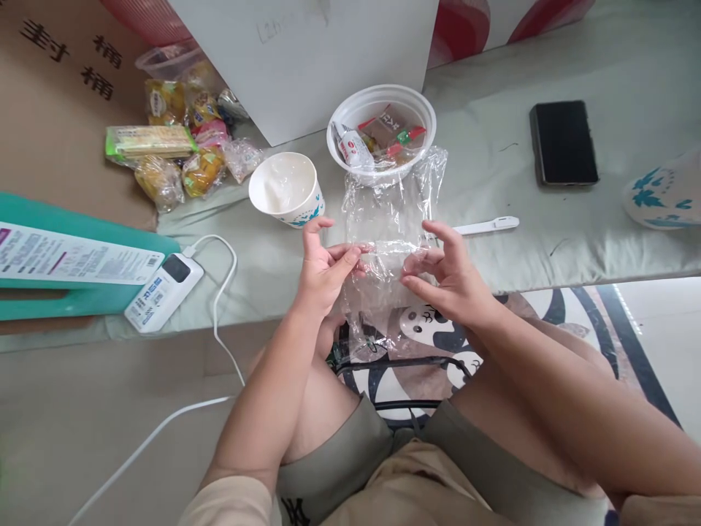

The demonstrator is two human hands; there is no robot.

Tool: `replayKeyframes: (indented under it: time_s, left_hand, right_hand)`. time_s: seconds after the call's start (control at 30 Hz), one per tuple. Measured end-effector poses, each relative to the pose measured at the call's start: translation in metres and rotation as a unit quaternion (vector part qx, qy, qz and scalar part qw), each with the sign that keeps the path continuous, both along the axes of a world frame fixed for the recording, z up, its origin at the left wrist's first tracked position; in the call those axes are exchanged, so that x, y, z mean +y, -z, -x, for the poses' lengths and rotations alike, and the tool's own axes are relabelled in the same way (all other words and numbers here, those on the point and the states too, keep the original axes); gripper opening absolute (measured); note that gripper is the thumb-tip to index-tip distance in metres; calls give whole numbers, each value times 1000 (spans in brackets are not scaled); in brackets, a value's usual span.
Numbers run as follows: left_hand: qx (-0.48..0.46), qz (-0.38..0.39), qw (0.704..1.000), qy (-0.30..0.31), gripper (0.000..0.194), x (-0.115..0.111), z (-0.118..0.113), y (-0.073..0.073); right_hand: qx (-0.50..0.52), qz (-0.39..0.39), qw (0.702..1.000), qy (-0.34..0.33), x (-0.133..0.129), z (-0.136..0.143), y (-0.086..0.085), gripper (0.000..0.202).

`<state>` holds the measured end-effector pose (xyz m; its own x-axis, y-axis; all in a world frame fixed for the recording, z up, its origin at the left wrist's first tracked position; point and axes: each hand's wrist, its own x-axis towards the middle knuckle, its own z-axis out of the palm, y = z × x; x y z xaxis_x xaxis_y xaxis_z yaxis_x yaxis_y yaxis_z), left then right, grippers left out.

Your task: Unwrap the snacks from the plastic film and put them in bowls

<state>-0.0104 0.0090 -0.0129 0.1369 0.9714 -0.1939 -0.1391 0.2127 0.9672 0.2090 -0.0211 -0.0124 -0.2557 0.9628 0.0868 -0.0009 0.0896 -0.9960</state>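
Note:
A crinkled clear plastic bag (383, 208) stretches from beside a white bowl (335, 139) down over the table's front edge. Thumb and fingertips of my left hand (323, 270) pinch it at its left side, with the index finger raised. On the other side, my right hand (452, 274) has its thumb and a finger closed on the bag, its index finger lifted. Several sauce and seasoning packets (388, 128) lie inside the bowl. A paper cup (290, 190) with a blue leaf print stands left of the bowl. Behind my right hand lies a white plastic utensil (487, 226).
Wrapped snacks (186, 153) are heaped at the back left by a cardboard box (66, 109). A power bank (164, 292) with a white cable (219, 292) leans against a green container (82, 256). On the right are a black phone (564, 142) and another paper cup (665, 191).

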Motion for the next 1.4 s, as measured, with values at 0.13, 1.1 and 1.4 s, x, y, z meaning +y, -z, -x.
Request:
replayKeyframes:
  time_s: [0.13,1.1,1.4]
  left_hand:
    - [-7,-65,996,58,43,-1,6,2]
    - [63,-220,966,118,15,-20,1,-11]
    - [-78,133,988,29,43,0,-1,-17]
  right_hand:
    - [-76,-31,996,31,2,-1,1,17]
    - [68,91,990,79,-19,-3,-30,20]
    - [4,290,956,-46,-2,2,-18,30]
